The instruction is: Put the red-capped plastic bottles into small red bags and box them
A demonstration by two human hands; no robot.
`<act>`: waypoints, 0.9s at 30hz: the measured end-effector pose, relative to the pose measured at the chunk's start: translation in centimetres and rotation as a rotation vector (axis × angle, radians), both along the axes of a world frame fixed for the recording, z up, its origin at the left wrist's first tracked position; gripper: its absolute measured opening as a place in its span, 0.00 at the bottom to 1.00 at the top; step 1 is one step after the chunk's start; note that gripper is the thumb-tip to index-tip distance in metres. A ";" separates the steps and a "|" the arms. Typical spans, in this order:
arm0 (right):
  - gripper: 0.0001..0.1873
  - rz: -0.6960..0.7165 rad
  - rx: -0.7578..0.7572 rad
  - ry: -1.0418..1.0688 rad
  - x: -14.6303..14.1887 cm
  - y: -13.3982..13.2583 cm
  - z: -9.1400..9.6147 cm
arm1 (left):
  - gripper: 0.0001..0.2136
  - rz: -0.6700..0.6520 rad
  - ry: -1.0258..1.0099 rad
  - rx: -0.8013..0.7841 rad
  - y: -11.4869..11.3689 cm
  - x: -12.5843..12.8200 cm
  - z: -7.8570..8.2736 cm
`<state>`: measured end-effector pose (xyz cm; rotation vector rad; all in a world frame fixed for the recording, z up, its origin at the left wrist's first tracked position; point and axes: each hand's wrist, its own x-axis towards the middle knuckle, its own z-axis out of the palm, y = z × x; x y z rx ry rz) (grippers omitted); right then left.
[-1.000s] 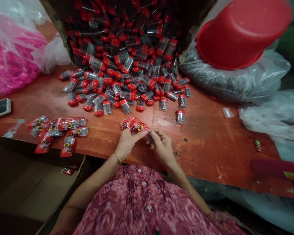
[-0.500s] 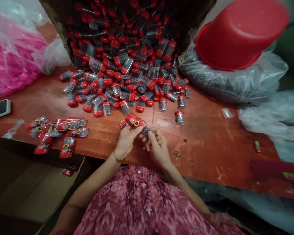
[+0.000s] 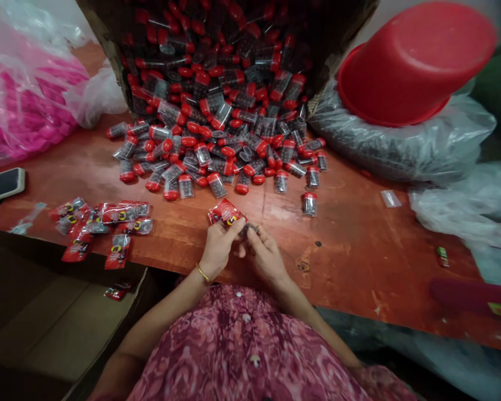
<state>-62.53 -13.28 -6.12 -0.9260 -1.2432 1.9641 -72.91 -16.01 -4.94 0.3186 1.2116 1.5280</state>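
Between thumb and fingers, my left hand (image 3: 217, 245) grips a red printed packet (image 3: 226, 211) near the table's front edge. My right hand (image 3: 267, 253) is closed at the packet's near end, its thumb and fingers pinching a dark, clear-walled part (image 3: 249, 228) that is mostly covered by the fingers. Whether this part lies inside the packet I cannot tell. Beyond both hands spreads a heap of small clear containers with red caps (image 3: 217, 184) and dark contents. Left of my hands lie several red printed packets (image 3: 117, 250), some overlapping.
The heap spills from a dark open carton (image 3: 104, 33). A red bucket (image 3: 417, 61) rests upside down on a clear bag (image 3: 401, 150) at right. Pink pieces fill a bag (image 3: 29, 106) at left, near a phone (image 3: 2, 185). A cardboard box (image 3: 37, 334) stands below the table edge.
My right hand has shifted slightly left, closer to my left hand, and its fingers now cover more of the dark part. The whole view has moved a little.
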 end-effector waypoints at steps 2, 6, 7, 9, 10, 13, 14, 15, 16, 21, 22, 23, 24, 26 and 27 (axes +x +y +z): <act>0.22 0.076 0.052 -0.038 0.1 0.1 -0.2 | 0.18 0.047 -0.014 0.000 -0.1 -0.2 0.2; 0.20 0.013 0.181 -0.172 -1.2 0.4 -0.9 | 0.18 -0.024 -0.115 -0.023 -0.3 -0.3 0.5; 0.21 -0.012 0.251 -0.221 -1.5 0.7 -1.0 | 0.17 -0.017 -0.143 -0.030 -0.4 -0.6 0.6; 0.21 -0.054 0.463 -0.372 -1.5 2.0 -0.7 | 0.16 0.051 -0.189 -0.057 -0.8 -1.9 0.5; 0.20 -0.089 0.585 -0.480 -1.1 2.9 -0.4 | 0.14 0.112 -0.200 -0.070 -1.0 -3.1 0.4; 0.18 -0.278 0.802 -0.927 2.1 6.4 0.5 | 0.12 0.440 -0.153 -0.051 -2.1 -8.2 -0.1; 0.18 -0.357 0.777 -1.113 3.4 7.6 0.5 | 0.14 0.607 -0.115 -0.026 -2.6 -10.0 -0.3; 0.20 -0.396 0.727 -1.288 4.8 8.7 0.4 | 0.16 0.767 -0.084 -0.006 -3.0 -11.7 -0.4; 0.23 -0.396 0.686 -1.427 6.0 9.7 0.0 | 0.17 0.895 -0.057 0.033 -3.4 -12.9 -0.4; 0.21 -0.187 0.906 -1.553 8.0 10.5 -2.7 | 0.24 0.804 0.041 0.114 -2.9 -11.4 -0.3; 0.20 -0.164 0.962 -1.538 7.7 10.1 -3.0 | 0.24 0.698 0.137 0.066 -2.5 -10.1 -0.5; 0.20 -0.151 0.999 -1.533 7.3 9.7 -3.2 | 0.21 0.574 0.328 0.015 -2.1 -8.7 -0.7; 0.20 -0.144 1.018 -1.536 6.9 9.4 -3.2 | 0.19 0.424 0.557 -0.021 -1.8 -7.5 -0.9; 0.20 -0.132 1.021 -1.545 6.4 8.9 -3.1 | 0.17 0.147 0.982 -0.059 -1.4 -5.8 -1.5; 0.20 -0.124 1.012 -1.541 6.4 8.9 -3.0 | 0.16 0.037 1.141 -0.083 -1.3 -5.4 -1.7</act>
